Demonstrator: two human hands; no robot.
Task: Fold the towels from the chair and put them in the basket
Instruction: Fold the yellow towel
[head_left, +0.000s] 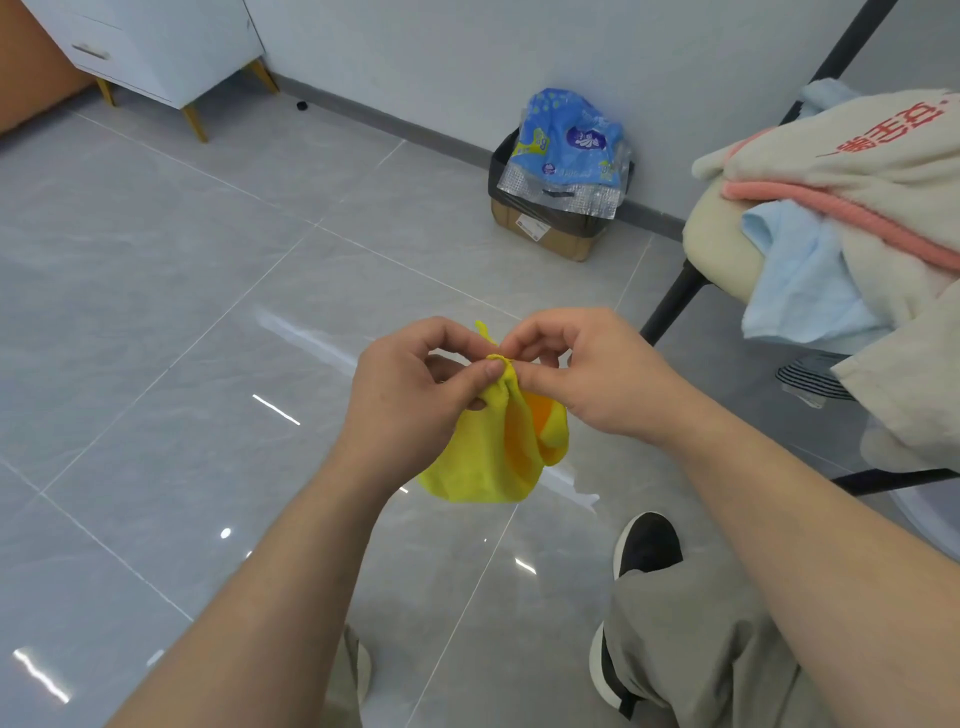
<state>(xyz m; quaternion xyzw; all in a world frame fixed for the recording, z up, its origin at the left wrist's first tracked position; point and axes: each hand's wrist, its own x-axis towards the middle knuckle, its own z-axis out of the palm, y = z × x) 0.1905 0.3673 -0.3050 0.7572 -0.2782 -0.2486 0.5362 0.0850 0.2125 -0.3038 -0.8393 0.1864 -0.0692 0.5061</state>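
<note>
Pinching the yellow towel (485, 457) at one bunched top edge, left hand (415, 395) and right hand (597, 379) hold it in mid-air over the floor, near the chair (719, 249). Risk: the two grips touch, so the cloth may sag and fold crooked. Basket not in view.

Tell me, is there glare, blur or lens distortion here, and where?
Head view: white glare streaks lie on the glossy floor; head view: the yellow towel, pinched by the left hand and right hand, is sharp; head view: light is soft and even, shadows faint; head view: the chair frame leans near the right edge, probably from the wide lens.
</note>
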